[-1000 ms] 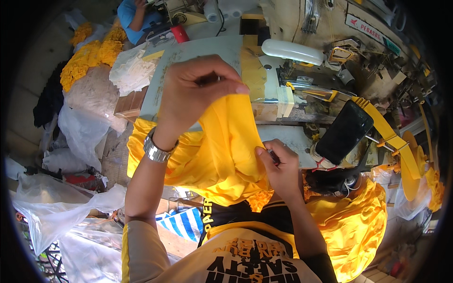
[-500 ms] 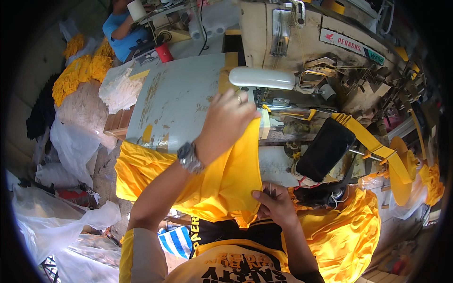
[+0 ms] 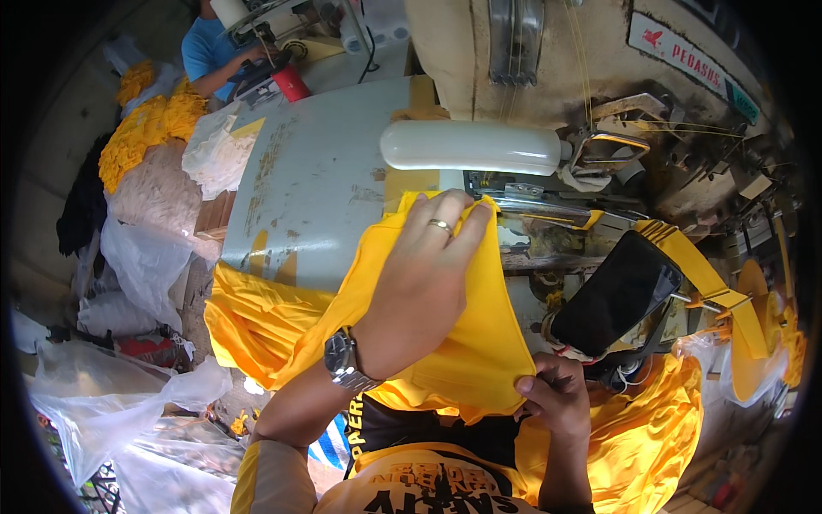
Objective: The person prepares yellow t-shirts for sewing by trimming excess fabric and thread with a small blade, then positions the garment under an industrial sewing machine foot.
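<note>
A piece of yellow fabric (image 3: 467,343) stretches in front of me, its upper edge at the sewing machine (image 3: 462,51). My left hand (image 3: 419,274), with a ring and a metal watch (image 3: 342,355), lies over its upper part. Those fingers are bent down onto the cloth close to the machine's metal guide (image 3: 548,204), and the thumb is hidden. At the lower right corner of the fabric, my right hand (image 3: 555,392) pinches the edge between thumb and fingers. Between the two hands the right edge runs nearly straight.
A white rounded lamp (image 3: 471,147) hangs just beyond my left fingers. On the right are a mounted black phone (image 3: 616,295), a yellow tape strip (image 3: 702,278) and heaped yellow cloth (image 3: 629,437). Plastic bags (image 3: 111,398) lie left. Another person (image 3: 210,56) sits far left.
The fabric's top edge now spreads out around my left fingertips. My right hand has moved right with the corner, pulling the cloth wider. The view has come closer to the machine.
</note>
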